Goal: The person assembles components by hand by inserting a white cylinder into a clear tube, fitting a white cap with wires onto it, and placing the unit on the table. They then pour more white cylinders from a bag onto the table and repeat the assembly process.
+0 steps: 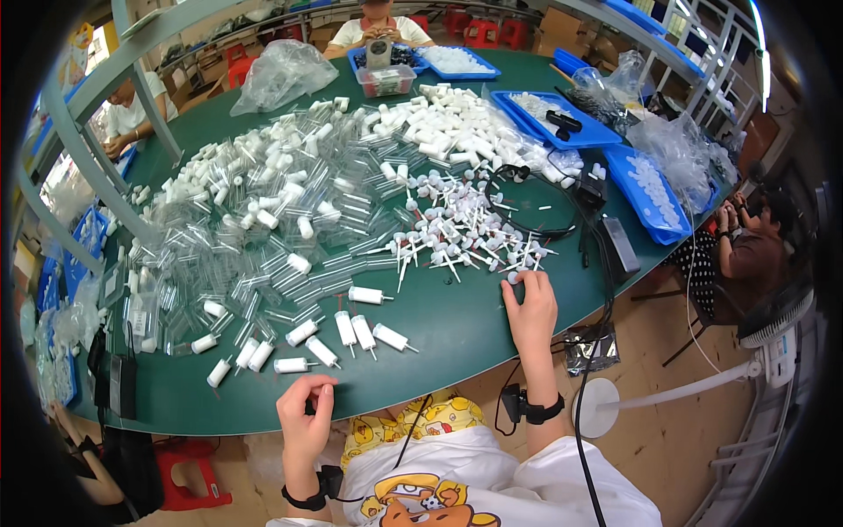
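Observation:
My right hand (531,309) reaches to the near right edge of a pile of white sticks with round heads (457,220). Its thumb and fingertips close on one round-headed white stick (513,277). My left hand (306,413) is at the table's front edge, fingers curled in and thumb against them; whatever it may hold is hidden. Just beyond it lie several white cylinders with a thin stem at one end, such as this stemmed cylinder (321,351) and another (394,337). Farther back spread clear plastic tubes (263,237) and loose white cylinders (457,119).
Blue trays (606,133) with white parts line the right side of the green table (421,378). A black cable (606,290) hangs beside my right hand. Grey frame posts (105,158) rise at the left. Other people sit around; a white fan (777,351) stands at right.

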{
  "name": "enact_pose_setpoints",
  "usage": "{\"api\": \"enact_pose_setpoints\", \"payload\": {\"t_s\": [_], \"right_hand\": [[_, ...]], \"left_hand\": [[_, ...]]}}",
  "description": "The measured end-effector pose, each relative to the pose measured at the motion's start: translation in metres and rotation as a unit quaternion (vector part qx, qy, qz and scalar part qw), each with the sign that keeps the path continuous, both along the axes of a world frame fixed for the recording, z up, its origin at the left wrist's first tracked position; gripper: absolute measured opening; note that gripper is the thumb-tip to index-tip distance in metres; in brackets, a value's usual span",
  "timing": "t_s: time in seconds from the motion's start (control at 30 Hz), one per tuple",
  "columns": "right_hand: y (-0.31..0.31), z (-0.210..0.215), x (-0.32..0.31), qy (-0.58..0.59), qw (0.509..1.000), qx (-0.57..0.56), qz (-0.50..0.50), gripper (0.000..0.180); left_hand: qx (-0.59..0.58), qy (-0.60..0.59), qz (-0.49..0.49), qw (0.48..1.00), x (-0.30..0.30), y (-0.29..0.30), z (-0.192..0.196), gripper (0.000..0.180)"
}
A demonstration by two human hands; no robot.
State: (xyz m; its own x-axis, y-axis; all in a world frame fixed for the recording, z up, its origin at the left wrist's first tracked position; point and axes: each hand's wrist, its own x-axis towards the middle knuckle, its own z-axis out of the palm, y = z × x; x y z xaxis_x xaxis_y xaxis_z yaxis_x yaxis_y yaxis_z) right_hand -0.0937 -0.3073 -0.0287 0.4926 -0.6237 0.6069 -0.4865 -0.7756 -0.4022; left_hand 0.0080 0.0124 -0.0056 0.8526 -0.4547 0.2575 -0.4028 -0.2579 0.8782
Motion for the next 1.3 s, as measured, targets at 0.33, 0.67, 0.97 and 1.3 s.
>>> {"api": "enact_pose_setpoints", "payload": {"t_s": [0.33,0.67,0.97,1.3], "right_hand": [[-0.006,0.005,0.001,-0.034,0.993,0.109,-0.028,0.017],[-0.018,0.015,-0.035,-0.032,0.988,0.14,0.053,0.013],[-0.021,0.028,-0.036,-0.103,0.985,0.139,-0.013,0.012],[-0.038,0.019,-0.024,-0.052,0.998,0.039,-0.014,0.01]], "left_hand": [[0.088,-0.054,-0.022,0.994,-0.001,-0.02,-0.006,0.004],[0.133,-0.132,0.001,0.982,0.0,-0.031,-0.007,0.006],[0.153,-0.132,0.006,0.979,0.002,-0.03,-0.009,0.006],[0.164,-0.143,0.011,0.976,0.0,-0.034,-0.006,0.006]]}}
